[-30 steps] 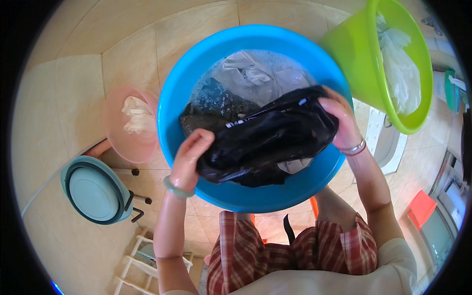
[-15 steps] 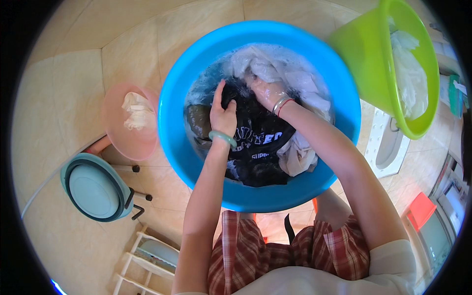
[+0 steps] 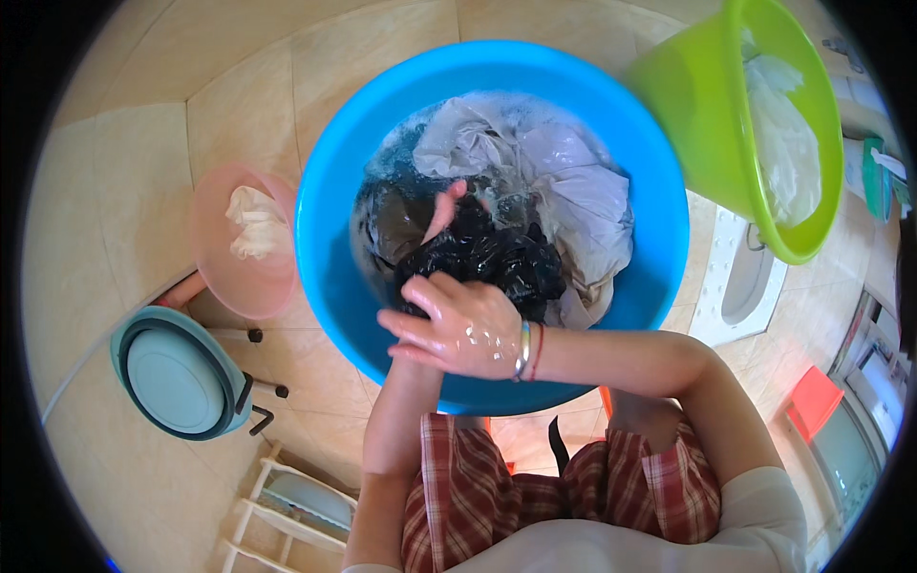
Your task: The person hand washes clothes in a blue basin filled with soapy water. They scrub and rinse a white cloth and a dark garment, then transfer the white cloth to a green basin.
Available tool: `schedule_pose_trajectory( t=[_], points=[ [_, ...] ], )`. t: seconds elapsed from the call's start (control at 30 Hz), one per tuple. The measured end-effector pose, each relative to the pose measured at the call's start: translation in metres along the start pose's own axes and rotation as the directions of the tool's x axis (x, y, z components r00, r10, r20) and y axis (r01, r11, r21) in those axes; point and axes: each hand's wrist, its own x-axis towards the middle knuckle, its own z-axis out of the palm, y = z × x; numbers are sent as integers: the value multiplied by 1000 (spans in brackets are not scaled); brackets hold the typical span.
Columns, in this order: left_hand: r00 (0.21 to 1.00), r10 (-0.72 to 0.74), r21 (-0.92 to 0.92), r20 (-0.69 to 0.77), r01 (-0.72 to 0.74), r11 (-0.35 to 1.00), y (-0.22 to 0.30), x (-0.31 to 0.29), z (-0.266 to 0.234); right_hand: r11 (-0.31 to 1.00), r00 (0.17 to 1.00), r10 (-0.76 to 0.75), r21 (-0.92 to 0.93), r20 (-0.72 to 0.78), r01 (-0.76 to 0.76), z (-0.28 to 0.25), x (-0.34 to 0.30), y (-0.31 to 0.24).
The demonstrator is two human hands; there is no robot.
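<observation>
A big blue basin (image 3: 659,277) of soapy water stands on the tiled floor in front of my knees. In it lie a wet black garment (image 3: 497,263) and a pale grey garment (image 3: 573,181) behind and to the right of it. My left hand (image 3: 444,205) is pushed into the far side of the black garment, only its fingers showing, curled on the cloth. My right hand (image 3: 458,325), wet and with bracelets at the wrist, lies flat with fingers stretched across the near end of the black garment, over my left wrist.
A green bucket (image 3: 688,86) holding white cloth (image 3: 778,143) stands at the back right. A pink bowl (image 3: 215,277) with a white cloth sits left of the basin, a teal folded tub (image 3: 177,377) nearer left. A white rack (image 3: 287,506) is at the lower left.
The black garment, first held up over the basin by both hands, is down in the water. My right hand came back to the near side and flattened across my left wrist.
</observation>
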Motion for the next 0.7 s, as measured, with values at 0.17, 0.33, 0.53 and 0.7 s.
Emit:
schedule_pose_trajectory(
  t=[0.17,0.33,0.53,0.7],
  points=[
    [959,155,55,-236,-146,988,-10,8,-8,999,981,-33,7,-192,35,12,10,45],
    [714,370,416,-594,-120,901,-36,2,55,947,960,272,-159,-60,-278,22,10,150],
    [770,499,477,-398,-290,829,15,6,16,860,867,467,-138,-173,-491,12,-13,180],
    [821,399,485,-409,-175,857,15,13,1,855,834,478,-365,275,-369,20,-30,184]
  ],
)
